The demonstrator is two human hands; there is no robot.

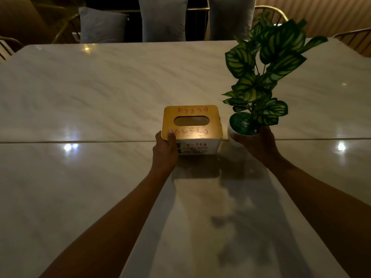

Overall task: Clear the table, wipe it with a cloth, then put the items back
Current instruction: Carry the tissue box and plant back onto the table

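A white tissue box [197, 129] with a wooden lid and an oval slot stands on the marble table [90, 97] near its middle seam. My left hand [165, 150] grips the box's near left corner, thumb on the lid. To its right is a potted plant [259, 81] with striped green leaves in a small white pot [232, 135]. My right hand [260, 145] wraps around the pot's near right side. Whether the pot rests on the table or is slightly lifted I cannot tell. No cloth is in view.
Chairs with grey cushions [163, 19] line the table's far edge, and a metal-framed chair [355, 40] stands at the far right corner. A seam [80, 141] runs across the tabletop from left to right. The room is dim, with light spots reflecting off the glossy surface.
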